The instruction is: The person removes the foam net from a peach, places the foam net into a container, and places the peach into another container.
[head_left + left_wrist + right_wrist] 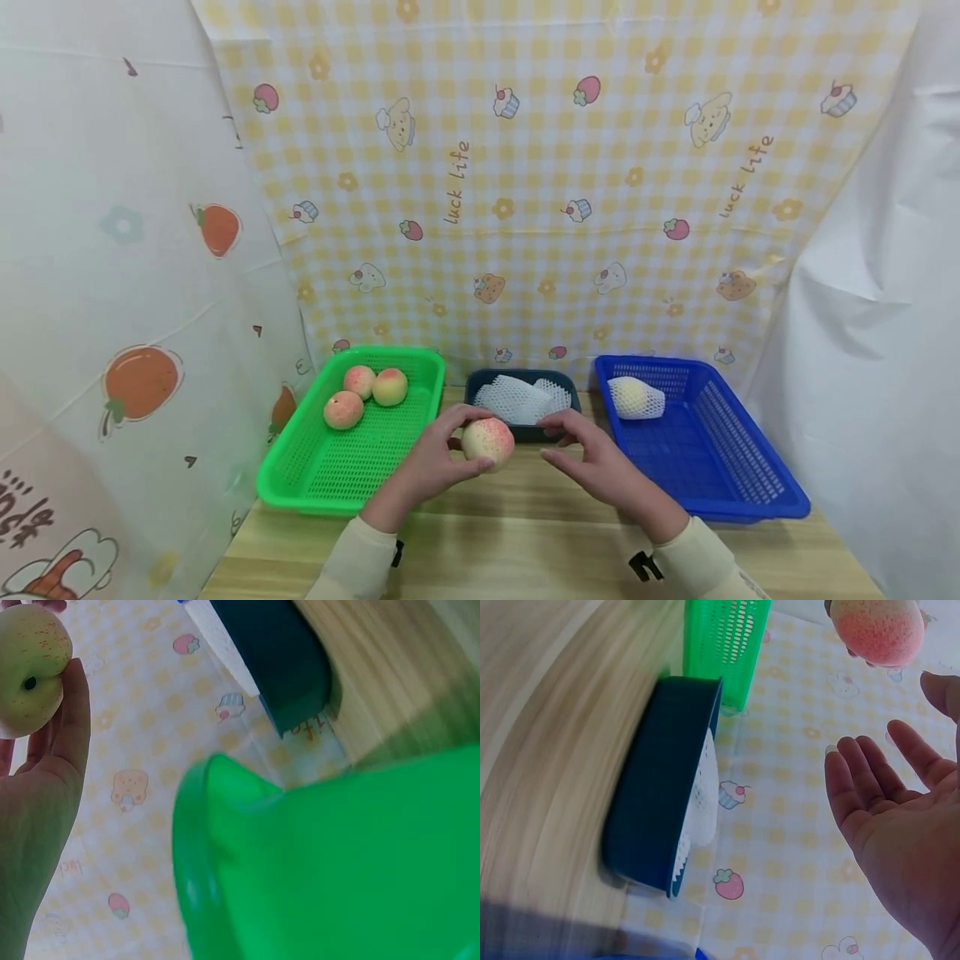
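A pink and cream peach (489, 443) is held by my left hand (438, 454), with fingers and thumb around its side. The left wrist view shows a small dark hole in this peach (34, 679). My right hand (588, 457) is to the right of the peach, apart from it, holding nothing; its fingers are loosely bent in the right wrist view. Just behind both hands is a dark green tray (534, 434) with white foam net sleeves (516, 400) in it.
At left, a green basket (360, 475) holds three peaches (343, 410) near its back. A blue basket (667, 471) at right contains one pale fruit in a white foam net (637, 398). Behind them hangs a checked cloth (525, 275). Everything rests on a wooden table (510, 533).
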`<move>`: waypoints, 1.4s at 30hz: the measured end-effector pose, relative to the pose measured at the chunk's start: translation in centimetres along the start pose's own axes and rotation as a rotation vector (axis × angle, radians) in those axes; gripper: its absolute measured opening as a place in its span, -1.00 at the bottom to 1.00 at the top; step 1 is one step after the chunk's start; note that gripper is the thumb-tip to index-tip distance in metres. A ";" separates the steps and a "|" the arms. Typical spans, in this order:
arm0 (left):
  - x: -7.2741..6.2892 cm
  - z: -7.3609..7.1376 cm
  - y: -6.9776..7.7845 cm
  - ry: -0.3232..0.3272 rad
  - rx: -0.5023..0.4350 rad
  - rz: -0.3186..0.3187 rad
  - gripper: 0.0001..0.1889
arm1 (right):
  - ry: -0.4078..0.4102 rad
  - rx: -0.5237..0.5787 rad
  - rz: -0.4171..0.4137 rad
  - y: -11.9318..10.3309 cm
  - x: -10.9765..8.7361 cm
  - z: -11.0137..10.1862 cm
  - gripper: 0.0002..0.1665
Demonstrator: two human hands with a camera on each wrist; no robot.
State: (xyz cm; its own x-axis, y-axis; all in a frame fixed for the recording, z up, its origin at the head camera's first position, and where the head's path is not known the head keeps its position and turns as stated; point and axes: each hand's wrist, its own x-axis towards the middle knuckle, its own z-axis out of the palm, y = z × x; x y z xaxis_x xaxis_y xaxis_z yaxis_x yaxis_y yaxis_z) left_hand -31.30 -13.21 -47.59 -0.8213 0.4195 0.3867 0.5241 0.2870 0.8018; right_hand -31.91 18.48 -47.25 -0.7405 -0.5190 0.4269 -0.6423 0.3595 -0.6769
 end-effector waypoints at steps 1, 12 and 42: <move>0.0 -0.2 0.0 -0.006 0.014 -0.004 -0.36 | 0.002 0.002 -0.006 0.1 0.0 0.1 -0.61; -0.8 -4.4 -0.2 -0.083 0.159 -0.067 -0.38 | -0.001 -0.003 -0.031 0.1 0.2 0.3 -0.71; 2.3 -14.4 -5.3 -0.030 0.661 -0.134 -0.37 | 0.007 0.027 -0.003 0.5 -0.9 0.0 -0.83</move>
State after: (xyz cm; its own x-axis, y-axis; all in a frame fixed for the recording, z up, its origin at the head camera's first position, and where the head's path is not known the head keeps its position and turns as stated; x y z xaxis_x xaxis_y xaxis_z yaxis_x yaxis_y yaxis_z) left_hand -39.19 -26.21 -44.34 -0.8871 0.3644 0.2832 0.4538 0.8007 0.3912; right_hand -31.62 19.16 -47.96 -0.7400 -0.5147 0.4330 -0.6390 0.3370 -0.6915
